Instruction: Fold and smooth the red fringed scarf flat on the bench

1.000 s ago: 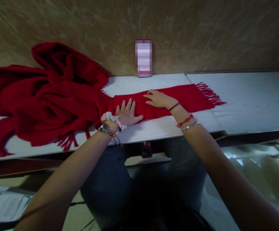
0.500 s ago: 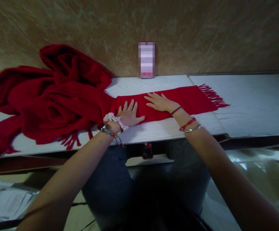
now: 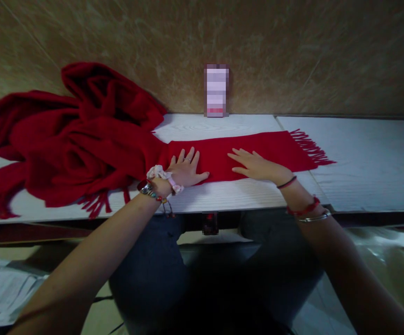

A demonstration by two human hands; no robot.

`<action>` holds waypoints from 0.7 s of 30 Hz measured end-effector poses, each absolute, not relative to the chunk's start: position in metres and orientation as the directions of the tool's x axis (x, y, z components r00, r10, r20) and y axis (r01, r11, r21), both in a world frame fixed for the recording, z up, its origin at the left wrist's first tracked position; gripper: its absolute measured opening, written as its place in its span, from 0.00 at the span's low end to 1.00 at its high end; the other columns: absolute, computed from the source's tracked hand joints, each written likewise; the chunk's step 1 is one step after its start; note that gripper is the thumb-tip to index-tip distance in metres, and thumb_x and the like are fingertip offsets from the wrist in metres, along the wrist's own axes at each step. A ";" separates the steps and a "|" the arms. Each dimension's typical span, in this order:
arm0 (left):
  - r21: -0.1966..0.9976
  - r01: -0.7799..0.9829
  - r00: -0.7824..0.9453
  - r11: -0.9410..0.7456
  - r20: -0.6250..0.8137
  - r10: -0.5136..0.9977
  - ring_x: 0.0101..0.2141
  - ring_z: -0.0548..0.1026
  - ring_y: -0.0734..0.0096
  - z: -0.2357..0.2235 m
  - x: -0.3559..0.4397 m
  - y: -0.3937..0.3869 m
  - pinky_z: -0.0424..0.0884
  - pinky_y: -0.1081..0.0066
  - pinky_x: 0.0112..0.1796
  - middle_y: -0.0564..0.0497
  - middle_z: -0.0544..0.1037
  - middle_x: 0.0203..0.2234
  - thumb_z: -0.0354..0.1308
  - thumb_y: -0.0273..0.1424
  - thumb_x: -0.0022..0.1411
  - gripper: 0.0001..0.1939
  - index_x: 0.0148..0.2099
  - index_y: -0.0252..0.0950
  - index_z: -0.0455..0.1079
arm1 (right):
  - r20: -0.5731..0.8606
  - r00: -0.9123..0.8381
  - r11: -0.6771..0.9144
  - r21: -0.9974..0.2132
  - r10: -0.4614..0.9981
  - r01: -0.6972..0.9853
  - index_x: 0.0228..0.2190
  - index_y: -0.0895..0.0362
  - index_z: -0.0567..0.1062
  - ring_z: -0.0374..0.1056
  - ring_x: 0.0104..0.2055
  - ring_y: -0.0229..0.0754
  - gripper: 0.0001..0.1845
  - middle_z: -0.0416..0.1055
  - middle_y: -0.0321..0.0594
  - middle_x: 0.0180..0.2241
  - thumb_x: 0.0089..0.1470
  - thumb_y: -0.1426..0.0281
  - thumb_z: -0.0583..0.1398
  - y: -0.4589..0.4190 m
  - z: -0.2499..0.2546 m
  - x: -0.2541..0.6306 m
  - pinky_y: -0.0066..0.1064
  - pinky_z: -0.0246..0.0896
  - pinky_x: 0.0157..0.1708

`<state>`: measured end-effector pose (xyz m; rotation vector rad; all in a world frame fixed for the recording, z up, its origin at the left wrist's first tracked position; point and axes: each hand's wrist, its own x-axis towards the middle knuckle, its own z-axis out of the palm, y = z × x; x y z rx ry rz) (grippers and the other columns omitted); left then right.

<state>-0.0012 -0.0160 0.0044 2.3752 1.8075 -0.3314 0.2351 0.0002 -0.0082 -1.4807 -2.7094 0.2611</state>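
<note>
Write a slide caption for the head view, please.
Left hand and right hand spread on fringed red cloth across a white table.

Indoor room, exact kind unclear: white wood-grain tabletop (image 3: 369, 163); brown marbled wall (image 3: 274, 42), far side; pale floor (image 3: 320, 307) with tile lines, near right.
</note>
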 end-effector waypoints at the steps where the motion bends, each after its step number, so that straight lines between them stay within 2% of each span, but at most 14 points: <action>1: -0.023 0.963 0.254 -0.269 -0.258 0.932 0.61 0.36 0.50 0.005 -0.001 -0.016 0.43 0.52 0.57 0.45 0.36 0.63 0.36 0.53 0.58 0.42 0.65 0.32 0.35 | -0.051 -0.546 0.534 -0.151 0.836 0.832 0.58 0.47 0.52 0.39 0.63 0.51 0.29 0.45 0.41 0.62 0.57 0.55 0.47 -0.002 -0.011 0.240 0.56 0.40 0.56; 4: -0.022 0.961 0.262 -0.277 -0.266 0.928 0.61 0.36 0.50 0.006 -0.001 -0.016 0.43 0.52 0.57 0.45 0.36 0.63 0.36 0.53 0.58 0.42 0.65 0.31 0.35 | -0.043 -0.465 0.459 -0.102 0.884 0.883 0.58 0.49 0.53 0.41 0.62 0.53 0.28 0.47 0.42 0.62 0.57 0.57 0.47 -0.001 -0.016 0.262 0.56 0.42 0.56; 8: -0.026 0.961 0.258 -0.275 -0.270 0.928 0.61 0.36 0.50 0.006 -0.001 -0.016 0.44 0.52 0.56 0.45 0.36 0.63 0.36 0.53 0.58 0.42 0.65 0.31 0.35 | 0.011 -0.348 0.348 -0.087 0.937 0.933 0.58 0.56 0.55 0.43 0.61 0.56 0.29 0.49 0.49 0.60 0.58 0.59 0.47 0.006 -0.013 0.284 0.54 0.45 0.55; 12: -0.033 0.962 0.252 -0.270 -0.271 0.929 0.61 0.37 0.50 0.007 0.000 -0.016 0.44 0.52 0.56 0.45 0.37 0.63 0.36 0.53 0.58 0.41 0.65 0.32 0.35 | 0.071 -0.482 0.487 -0.138 0.873 0.862 0.59 0.55 0.53 0.40 0.63 0.51 0.29 0.46 0.46 0.62 0.58 0.59 0.47 -0.003 -0.007 0.262 0.50 0.44 0.57; 15: -0.030 0.963 0.250 -0.269 -0.284 0.926 0.61 0.36 0.50 0.007 0.000 -0.015 0.44 0.52 0.56 0.45 0.36 0.63 0.36 0.53 0.58 0.42 0.65 0.32 0.34 | 0.017 -0.580 0.574 -0.170 0.814 0.801 0.59 0.52 0.52 0.38 0.63 0.49 0.29 0.45 0.43 0.62 0.57 0.57 0.48 -0.011 -0.008 0.237 0.49 0.42 0.57; 18: -0.032 0.961 0.254 -0.275 -0.295 0.921 0.61 0.36 0.50 0.007 -0.001 -0.015 0.43 0.52 0.56 0.45 0.35 0.63 0.35 0.53 0.58 0.42 0.65 0.31 0.34 | -0.041 -0.588 0.575 -0.164 0.808 0.801 0.58 0.51 0.54 0.40 0.63 0.50 0.29 0.46 0.42 0.62 0.57 0.57 0.48 -0.010 -0.011 0.232 0.51 0.42 0.57; 21: -0.040 0.959 0.259 -0.282 -0.292 0.921 0.61 0.36 0.50 0.006 -0.002 -0.015 0.43 0.52 0.56 0.45 0.35 0.63 0.34 0.53 0.58 0.41 0.65 0.32 0.34 | -0.021 -0.544 0.537 -0.140 0.839 0.832 0.58 0.53 0.56 0.42 0.62 0.50 0.28 0.48 0.44 0.61 0.57 0.60 0.49 -0.004 -0.012 0.243 0.50 0.44 0.57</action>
